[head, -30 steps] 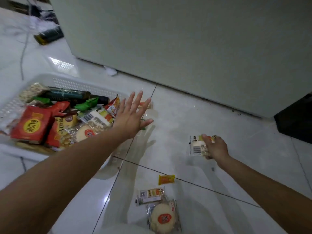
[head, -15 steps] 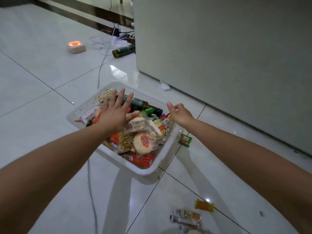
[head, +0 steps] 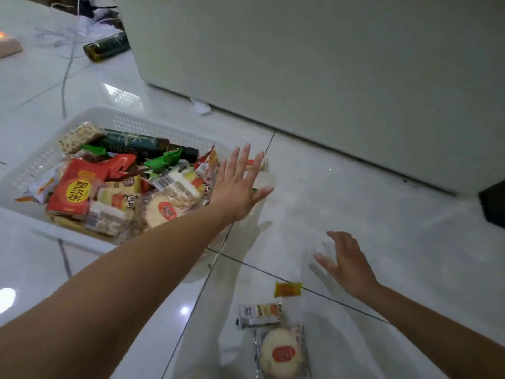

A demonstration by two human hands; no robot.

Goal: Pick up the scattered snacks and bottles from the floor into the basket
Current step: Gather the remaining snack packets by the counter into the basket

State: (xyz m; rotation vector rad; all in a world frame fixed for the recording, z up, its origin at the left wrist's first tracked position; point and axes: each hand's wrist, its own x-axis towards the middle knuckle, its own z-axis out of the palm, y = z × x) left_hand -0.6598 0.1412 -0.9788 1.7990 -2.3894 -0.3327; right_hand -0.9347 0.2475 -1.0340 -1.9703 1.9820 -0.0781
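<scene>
The white basket (head: 153,124) sits on the floor at left, full of snack packets and a dark green bottle (head: 136,143). My left hand (head: 237,184) hovers open over the basket's right corner, fingers spread, holding nothing. My right hand (head: 347,263) is open and empty, low over the tiles at right. On the floor near me lie a small orange packet (head: 287,289), a grey and orange wrapped bar (head: 259,314) and a round white cake in clear wrap (head: 281,354). A thin packet (head: 259,164) lies just beyond my left fingers.
A second dark green bottle (head: 108,46) lies on the floor at the back left beside loose cables (head: 67,64). A large white cabinet (head: 328,72) fills the back. A dark object (head: 493,206) stands at the right edge.
My right hand has left the basket, swung back right and down over the tiles, and is now open. The view has shifted right and down, and the near floor snacks show again.
</scene>
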